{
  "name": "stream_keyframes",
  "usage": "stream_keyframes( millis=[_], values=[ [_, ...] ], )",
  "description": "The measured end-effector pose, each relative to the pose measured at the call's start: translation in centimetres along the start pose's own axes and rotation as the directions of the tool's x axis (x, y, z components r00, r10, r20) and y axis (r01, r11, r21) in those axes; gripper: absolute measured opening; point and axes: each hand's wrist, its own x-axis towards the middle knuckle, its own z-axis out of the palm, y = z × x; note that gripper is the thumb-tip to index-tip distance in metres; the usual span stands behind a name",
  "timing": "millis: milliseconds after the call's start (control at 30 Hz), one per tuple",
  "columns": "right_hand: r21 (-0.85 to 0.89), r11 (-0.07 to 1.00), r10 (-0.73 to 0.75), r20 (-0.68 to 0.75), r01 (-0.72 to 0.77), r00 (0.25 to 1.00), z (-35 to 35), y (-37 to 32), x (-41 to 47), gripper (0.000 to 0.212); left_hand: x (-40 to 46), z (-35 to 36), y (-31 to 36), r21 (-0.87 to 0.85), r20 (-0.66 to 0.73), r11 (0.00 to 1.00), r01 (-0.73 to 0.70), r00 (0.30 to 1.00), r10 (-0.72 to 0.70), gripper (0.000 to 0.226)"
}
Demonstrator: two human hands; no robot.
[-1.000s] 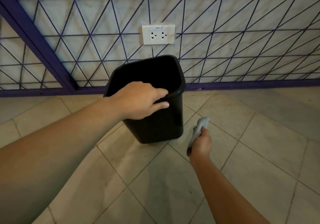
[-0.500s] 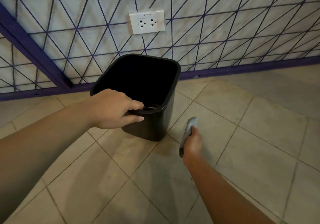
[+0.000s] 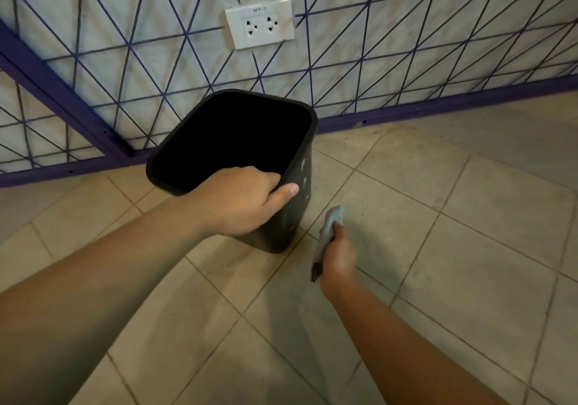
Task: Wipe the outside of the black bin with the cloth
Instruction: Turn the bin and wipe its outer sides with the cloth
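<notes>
Nearest, the right hand grips the bunched grey cloth low over the tiled floor, just beside the bin but not touching it; beyond, the left hand clasps the near rim of the black bin, thumb outside, tilting it; wiping looks not yet begun; next, press cloth to the smeared side wall.

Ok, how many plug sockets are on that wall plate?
2, side by side on the white wall plate above the black bin: one socket on its left half, the other on its right.
</notes>
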Motion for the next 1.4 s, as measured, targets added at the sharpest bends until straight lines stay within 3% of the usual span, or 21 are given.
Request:
stream_keyframes(
  millis=[200,367,500,600,733,833,900,1033,1167,1333,1400],
  values=[
    [0.049,0.991,-0.134,0.163,0.128,0.977,5.1,1.2,-3.3,0.058,0.9,1.1,0.6,-0.022,-0.102,0.999,0.039,0.994,-0.041,0.041],
    [0.127,0.982,-0.14,0.011,0.137,0.99,8.0,2.2,-2.2,0.063,0.9,2.1,1.2,-0.087,-0.113,0.979,0.187,0.974,-0.196,0.039],
    [0.192,0.981,-0.035,-0.025,0.039,0.999,8.9,1.5,-0.8,0.074,0.7,2.2,1.3,-0.077,-0.161,0.985,0.152,0.973,-0.163,0.046],
    [0.207,0.977,-0.068,0.027,0.061,0.997,8.8,2.1,-2.2,0.066,0.9,2.0,1.2,-0.093,-0.158,0.984,0.155,0.973,-0.169,0.047],
    [0.208,0.978,0.033,-0.035,-0.025,0.999,8.8,1.6,1.0,0.067,0.8,1.8,1.3,-0.112,-0.167,0.985,0.129,0.975,-0.147,0.05],
    [0.176,0.983,-0.056,0.018,0.052,0.998,8.9,1.8,-0.6,0.078,0.6,1.8,1.3,-0.122,-0.183,0.985,0.119,0.973,-0.14,0.051],
    [0.146,0.985,-0.103,0.035,0.097,0.994,8.4,2.5,-2.1,0.069,0.5,1.8,1.3,-0.1,-0.206,0.989,0.109,0.97,-0.128,0.053],
    [0.078,0.997,0.014,-0.082,-0.007,0.997,8.0,2.2,0.9,0.064,0.6,1.9,1.1,-0.082,-0.243,0.993,0.083,0.965,-0.1,0.056],
    [0.057,0.996,-0.067,-0.005,0.067,0.998,8.0,3.0,-0.9,0.058,0.7,2.0,1.1,-0.082,-0.238,0.994,0.074,0.967,-0.092,0.056],
    [0.07,0.997,0.046,-0.07,-0.041,0.997,8.0,2.4,1.0,0.064,0.6,2.0,1.1,-0.055,-0.236,0.996,0.075,0.968,-0.086,0.057],
    [0.074,0.997,-0.027,-0.027,0.029,0.999,8.1,2.6,0.9,0.061,0.6,2.0,1.1,-0.07,-0.233,0.994,0.081,0.968,-0.095,0.056]
  ],
)
